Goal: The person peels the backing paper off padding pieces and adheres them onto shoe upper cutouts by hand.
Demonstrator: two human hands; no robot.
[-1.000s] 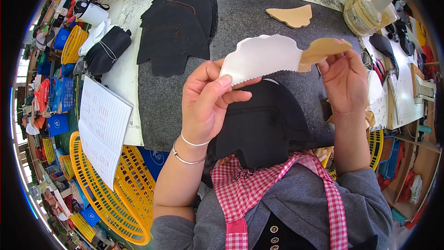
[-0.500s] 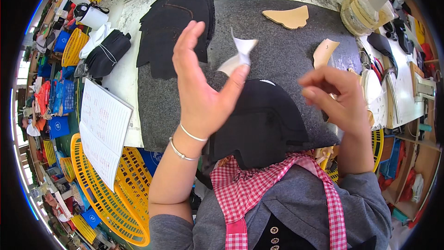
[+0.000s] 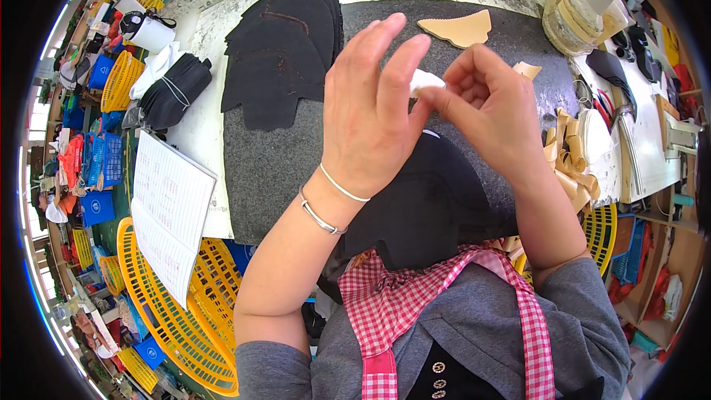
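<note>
Above the dark work mat, both my hands meet at a small white piece (image 3: 427, 81) that looks like thin sheet material. My left hand (image 3: 370, 107) holds it between thumb and fingers, with the back of the hand hiding most of the grip. My right hand (image 3: 492, 107) pinches at the piece's right side, thumb and curled fingertips together. Below them a black, curved-top cut piece (image 3: 426, 204) lies over the table's near edge, a bit of white showing at its top. At the far left of the mat sits a stack of similar black pieces (image 3: 278, 48).
Beige serrated-edge pieces (image 3: 459, 28) lie at the mat's far side. A glue pot (image 3: 574, 22) stands at the far right, above curled beige strips (image 3: 570, 163). On the left are a tied black bundle (image 3: 175, 92), an open notebook (image 3: 174, 207) and a yellow basket (image 3: 159, 318).
My right hand has moved left and my left hand slightly right, so they now meet at the white piece. Before, only my left hand held it, and the hands were apart.
</note>
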